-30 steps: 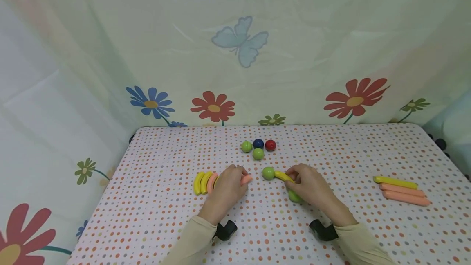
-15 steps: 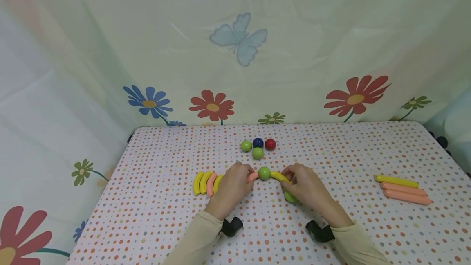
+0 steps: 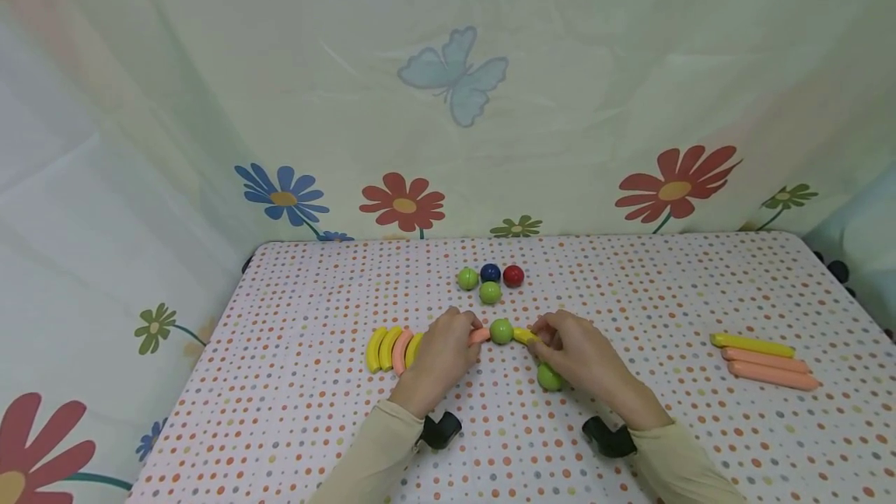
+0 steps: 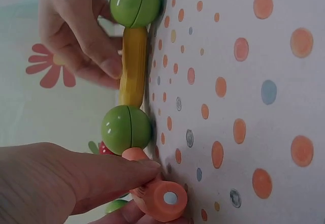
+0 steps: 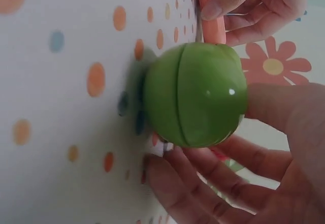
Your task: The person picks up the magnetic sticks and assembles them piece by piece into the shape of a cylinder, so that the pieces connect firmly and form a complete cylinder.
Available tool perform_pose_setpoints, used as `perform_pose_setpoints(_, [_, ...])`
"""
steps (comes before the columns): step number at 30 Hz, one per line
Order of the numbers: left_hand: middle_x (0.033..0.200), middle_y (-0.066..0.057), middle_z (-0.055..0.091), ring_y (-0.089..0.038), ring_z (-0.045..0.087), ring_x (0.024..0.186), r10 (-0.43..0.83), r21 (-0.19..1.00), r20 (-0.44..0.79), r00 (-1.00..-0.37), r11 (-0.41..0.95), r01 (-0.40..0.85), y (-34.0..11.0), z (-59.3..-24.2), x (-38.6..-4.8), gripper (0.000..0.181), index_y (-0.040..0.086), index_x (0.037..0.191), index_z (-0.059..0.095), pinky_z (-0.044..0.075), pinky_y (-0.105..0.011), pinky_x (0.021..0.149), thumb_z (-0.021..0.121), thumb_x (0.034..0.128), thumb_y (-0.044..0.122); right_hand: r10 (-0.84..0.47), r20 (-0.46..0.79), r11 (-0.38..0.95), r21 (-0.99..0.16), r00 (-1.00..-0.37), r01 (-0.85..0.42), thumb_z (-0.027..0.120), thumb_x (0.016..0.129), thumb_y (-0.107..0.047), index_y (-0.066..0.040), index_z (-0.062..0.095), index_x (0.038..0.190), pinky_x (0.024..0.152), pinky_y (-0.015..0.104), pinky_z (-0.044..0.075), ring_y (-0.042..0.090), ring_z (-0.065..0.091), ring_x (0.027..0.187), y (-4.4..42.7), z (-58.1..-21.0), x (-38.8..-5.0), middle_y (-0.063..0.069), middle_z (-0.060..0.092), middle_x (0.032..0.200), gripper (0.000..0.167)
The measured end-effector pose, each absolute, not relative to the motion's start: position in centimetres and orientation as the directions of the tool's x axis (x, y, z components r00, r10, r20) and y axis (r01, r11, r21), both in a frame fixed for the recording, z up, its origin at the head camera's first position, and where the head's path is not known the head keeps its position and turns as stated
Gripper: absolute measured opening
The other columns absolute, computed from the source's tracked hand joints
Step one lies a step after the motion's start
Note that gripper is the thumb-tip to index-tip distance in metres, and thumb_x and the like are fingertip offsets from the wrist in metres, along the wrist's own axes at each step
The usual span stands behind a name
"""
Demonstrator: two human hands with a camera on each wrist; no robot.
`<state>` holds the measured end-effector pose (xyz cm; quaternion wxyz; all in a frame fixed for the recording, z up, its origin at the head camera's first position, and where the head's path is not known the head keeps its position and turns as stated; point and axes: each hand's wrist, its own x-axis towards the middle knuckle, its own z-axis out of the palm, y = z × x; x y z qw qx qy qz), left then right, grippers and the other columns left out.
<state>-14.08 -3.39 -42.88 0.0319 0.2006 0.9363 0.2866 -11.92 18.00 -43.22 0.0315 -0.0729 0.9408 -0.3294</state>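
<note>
My left hand (image 3: pixel 442 352) pinches a curved peach-coloured stick (image 4: pixel 161 199) between thumb and fingers. One end of that stick touches a green ball (image 3: pixel 502 330); a pale round spot marks its other end. From the far side of the ball runs a curved yellow stick (image 4: pixel 133 71), which my right hand (image 3: pixel 584 352) holds between thumb and fingers. A second green ball (image 5: pixel 195 94) sits at the other end of the yellow stick, just under the right hand. Stick and ball ends meet without a visible gap. In the head view my hands hide parts of both sticks.
Left of my hands, several curved yellow and peach sticks (image 3: pixel 386 348) lie side by side. Behind are two green balls (image 3: pixel 490 292), a blue ball (image 3: pixel 490 273) and a red ball (image 3: pixel 513 276). Straight yellow and peach sticks (image 3: pixel 766 362) lie at the right on the dotted tabletop (image 3: pixel 294 418).
My left hand has moved right with the peach stick until its end met the green ball. The right hand, yellow stick and two green balls have shifted slightly left.
</note>
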Motion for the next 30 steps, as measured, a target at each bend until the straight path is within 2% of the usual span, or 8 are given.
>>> perform_pose_setpoints(5, [0.089,-0.007,0.061,-0.013,0.050,0.069,0.379,0.543,0.033,-0.925,0.770,0.335,-3.5,-43.0,-14.1,0.014,0.000,0.106,0.074,0.045,-0.023,0.060,0.077,0.0940,0.005,-0.266,0.030,0.770,-0.594,-0.964,-0.231,0.081,0.090,-0.009,-0.002,0.070,0.115,0.073,0.039,0.055,0.022,0.063,0.089,17.2,-42.9,-13.0,0.010,0.063,0.104,0.028])
perform_pose_setpoints(8, [0.088,-0.007,0.060,-0.014,0.050,0.069,0.378,0.540,0.026,-0.926,0.774,0.331,-3.5,-43.0,-14.1,0.015,0.000,0.106,0.074,0.044,-0.023,0.060,0.078,0.0930,0.004,-0.336,0.050,0.770,-0.561,-0.941,-0.305,0.082,0.087,-0.007,-0.005,0.070,0.120,0.075,0.043,0.057,0.027,0.066,0.095,16.6,-42.7,-13.6,0.011,0.063,0.109,0.035])
perform_pose_setpoints(13, [0.085,-0.005,0.057,-0.014,0.048,0.069,0.382,0.543,0.023,-0.924,0.771,0.332,-3.6,-43.1,-14.2,0.015,0.000,0.104,0.073,0.043,-0.024,0.059,0.079,0.0909,0.003,-0.412,0.054,0.764,-0.524,-0.910,-0.377,0.084,0.086,-0.004,-0.008,0.072,0.118,0.071,0.040,0.053,0.022,0.060,0.089,15.6,-42.6,-14.1,0.008,0.060,0.107,0.035])
perform_pose_setpoints(19, [0.087,-0.006,0.058,-0.013,0.049,0.069,0.386,0.581,0.003,-0.923,0.751,0.316,-3.9,-43.1,-14.3,0.018,-0.002,0.106,0.073,0.044,-0.023,0.060,0.079,0.0899,0.003,-0.404,0.023,0.785,-0.505,-0.915,-0.359,0.084,0.085,-0.004,-0.010,0.073,0.116,0.070,0.040,0.053,0.020,0.059,0.088,15.2,-42.7,-14.2,0.007,0.061,0.106,0.034])
perform_pose_setpoints(26, [0.096,-0.010,0.063,-0.016,0.052,0.072,0.311,0.568,0.027,-0.950,0.777,0.270,-3.8,-42.3,-14.8,0.027,-0.002,0.111,0.072,0.046,-0.025,0.059,0.077,0.0959,0.019,-0.344,0.008,0.810,-0.503,-0.939,-0.301,0.085,0.082,-0.005,-0.008,0.071,0.113,0.070,0.038,0.054,0.016,0.057,0.081,16.0,-42.7,-14.3,0.004,0.061,0.099,0.033])
perform_pose_setpoints(30, [0.112,-0.013,0.065,-0.020,0.059,0.087,0.322,0.510,0.070,-0.944,0.802,0.311,-3.2,-41.7,-15.7,0.033,-0.003,0.120,0.069,0.054,-0.030,0.072,0.075,0.0976,0.021,-0.313,0.002,0.814,-0.514,-0.950,-0.269,0.085,0.083,-0.007,-0.006,0.070,0.111,0.069,0.037,0.054,0.017,0.059,0.082,16.6,-42.8,-14.1,0.003,0.061,0.097,0.031])
